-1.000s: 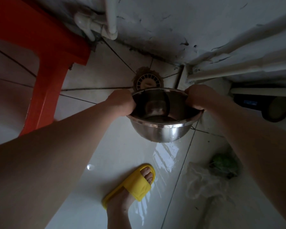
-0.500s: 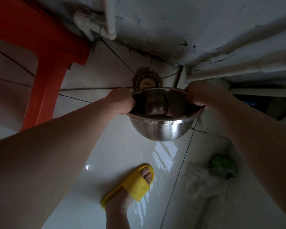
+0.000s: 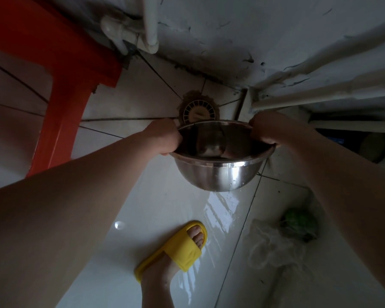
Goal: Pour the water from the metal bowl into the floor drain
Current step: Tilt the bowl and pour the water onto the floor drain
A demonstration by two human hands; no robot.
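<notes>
Tilt is the change in the head view: the round stainless-steel metal bowl (image 3: 220, 165) now leans further away from the person than a second ago, its far rim dipped toward the round slotted floor drain (image 3: 199, 111) set in the pale tiles just beyond it. Its place in the frame has hardly shifted. I judge that the pour is beginning or close; no stream is visible leaving the far rim, which hides whatever falls behind it, and I cannot tell how much water is inside.

Both hands grip opposite sides of the rim. The left hand (image 3: 165, 138) is closed over the left edge and the right hand (image 3: 266, 130) over the right edge, fingers curled tight around the metal, so the bowl hangs between them above the floor, clear of the tiles. Droplets cling to its outer wall, and the tile beneath it shines wet. A foot in a yellow slipper (image 3: 176, 247) stands nearer the person, and a red plastic stool (image 3: 60, 81) stands to the left.
</notes>
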